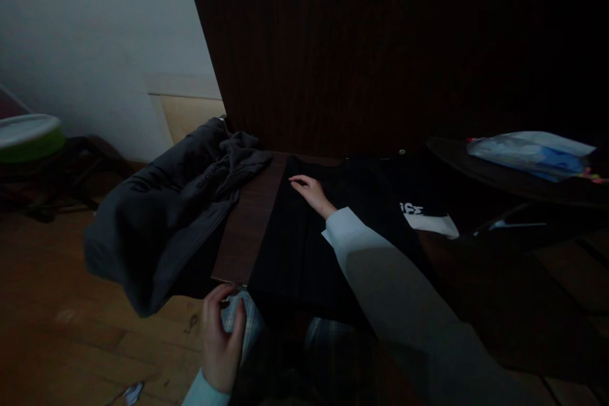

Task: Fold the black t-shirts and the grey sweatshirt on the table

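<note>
Black fabric, a folded dark garment, is lying across the brown wooden table in the head view, its near edge hanging just over the table's front. The right hand is resting flat on the far left part of this garment, fingers stretched out and loose, pressing on the cloth rather than gripping it; the pale sleeve of that arm is crossing the garment diagonally and hiding part of its right side. The left hand is sitting low at the table's near corner, fingers curled around a bit of light checked cloth, though the dim light is making it hard to tell how firmly it is clenching. A rumpled grey hooded garment is lying just beside the black one on the left, draping over the table's edge toward the wooden floor. To the right, another black piece with a white printed patch is touching the folded garment. Farther right, a clear plastic bag is resting on a dark round surface, well apart from both hands. A green and white tub is standing at the far left by the white wall.
</note>
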{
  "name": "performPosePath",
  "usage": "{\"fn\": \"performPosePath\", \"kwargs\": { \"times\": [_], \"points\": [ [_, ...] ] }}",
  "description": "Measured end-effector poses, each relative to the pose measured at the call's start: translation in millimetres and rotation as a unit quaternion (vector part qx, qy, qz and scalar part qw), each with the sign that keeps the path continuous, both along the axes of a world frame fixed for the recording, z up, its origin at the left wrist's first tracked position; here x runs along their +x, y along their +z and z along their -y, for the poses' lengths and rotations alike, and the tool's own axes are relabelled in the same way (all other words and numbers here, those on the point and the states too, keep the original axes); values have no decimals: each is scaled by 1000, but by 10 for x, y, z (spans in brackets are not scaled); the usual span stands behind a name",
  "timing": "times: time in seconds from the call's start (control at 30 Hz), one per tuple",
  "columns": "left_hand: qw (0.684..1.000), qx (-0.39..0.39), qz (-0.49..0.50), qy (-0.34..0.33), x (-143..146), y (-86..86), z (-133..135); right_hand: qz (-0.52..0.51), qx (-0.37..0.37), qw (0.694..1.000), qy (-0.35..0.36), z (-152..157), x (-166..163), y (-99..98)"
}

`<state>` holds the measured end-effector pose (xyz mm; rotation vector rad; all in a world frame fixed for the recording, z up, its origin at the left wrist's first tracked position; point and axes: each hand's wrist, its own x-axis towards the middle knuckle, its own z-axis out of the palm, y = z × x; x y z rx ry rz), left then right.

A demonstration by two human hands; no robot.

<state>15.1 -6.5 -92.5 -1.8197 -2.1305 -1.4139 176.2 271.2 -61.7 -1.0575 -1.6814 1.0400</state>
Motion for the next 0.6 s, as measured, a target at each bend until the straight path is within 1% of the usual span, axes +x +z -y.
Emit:
{"fn": "performPosePath", "kwargs": {
  "times": [0.1,0.17,0.23,0.33,0.4,0.43,0.5,0.6],
  "points": [
    [998,7,-17,-55,-18,130,-121,1,11,1000,20,41,6,51],
    [993,11,-30,-110,15,233,-197,11,10,1000,25,51,10,72],
    [982,2,-43,-182,66,329,-271,18,4,1000,23,48,12,78],
    [945,-52,-96,-307,149,426,-376,26,-24,999,28,36,11,73],
    [914,-100,-144,-366,196,455,-436,27,-35,999,31,31,10,67],
    [901,-121,-165,-383,217,462,-461,26,-37,998,33,29,11,63],
    [887,-148,-189,-395,251,468,-498,23,-35,998,38,28,13,56],
    [887,-158,-197,-387,291,473,-522,25,-36,998,43,18,15,37]
  ]
}}
